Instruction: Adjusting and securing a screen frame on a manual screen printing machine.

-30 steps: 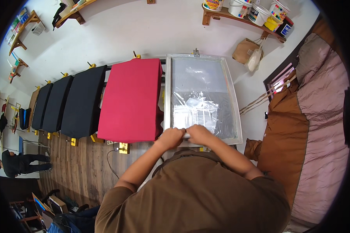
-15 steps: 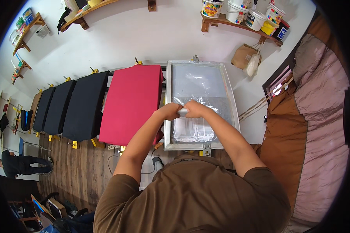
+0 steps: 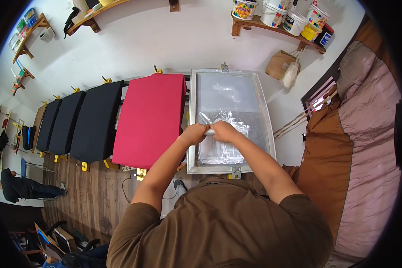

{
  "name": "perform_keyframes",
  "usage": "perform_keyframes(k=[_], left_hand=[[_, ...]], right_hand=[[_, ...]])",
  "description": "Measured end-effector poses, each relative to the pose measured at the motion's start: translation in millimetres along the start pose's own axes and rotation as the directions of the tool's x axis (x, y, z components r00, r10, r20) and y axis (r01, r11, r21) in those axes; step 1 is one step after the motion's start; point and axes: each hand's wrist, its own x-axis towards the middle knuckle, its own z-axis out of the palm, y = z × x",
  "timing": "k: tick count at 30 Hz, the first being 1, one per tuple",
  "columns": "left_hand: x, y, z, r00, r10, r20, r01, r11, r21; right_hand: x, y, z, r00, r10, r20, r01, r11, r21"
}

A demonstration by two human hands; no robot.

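Both my hands are closed around a pale-handled squeegee (image 3: 209, 132), which stands over the mesh of a printing screen (image 3: 192, 107). My left hand (image 3: 194, 134) wraps its left end and my right hand (image 3: 225, 132) its right end, nearly meeting in the middle. The squeegee's blade is hidden beneath my hands. The screen has a grey metal frame and lies flat in front of me. White ink smears cover the mesh's near half; its far half looks pale and smooth.
Left of the screen stands a platen with red fabric (image 3: 149, 118), then several black-covered platens (image 3: 96, 120) in a row. Metal clamps (image 3: 224, 67) sit at the frame's ends. Ink tubs (image 3: 272, 14) fill a wall shelf. Brown and pink fabric (image 3: 366, 134) hangs right. Another person (image 3: 24, 185) stands far left.
My two hands have drawn the squeegee slightly toward me over the screen. The other person at the far left has shifted a little, with a foot farther right.
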Motion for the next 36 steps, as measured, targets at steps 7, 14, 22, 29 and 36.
perform_keyframes(k=[7, 14, 22, 29, 36], left_hand=[[-23, 24, 16, 0.995, 0.010, -0.096, -0.006, 0.999, 0.043], [-51, 26, 64, 0.926, 0.088, -0.368, -0.075, 0.996, 0.050], [-84, 58, 59, 0.938, 0.117, -0.326, -0.126, 0.992, -0.007], [-101, 72, 44, 0.993, 0.005, -0.117, -0.013, 0.998, -0.063], [-84, 81, 29, 0.995, -0.044, -0.093, 0.040, 0.998, -0.041]], right_hand=[[-27, -9, 33, 0.990, -0.047, -0.135, 0.043, 0.999, -0.031], [-55, -26, 70, 0.929, -0.135, -0.343, 0.113, 0.990, -0.086], [-96, -50, 68, 0.963, -0.102, -0.251, 0.098, 0.995, -0.028], [-109, -69, 51, 0.997, -0.055, -0.052, 0.057, 0.998, 0.039], [-91, -58, 35, 0.996, 0.021, 0.082, -0.026, 0.998, 0.060]])
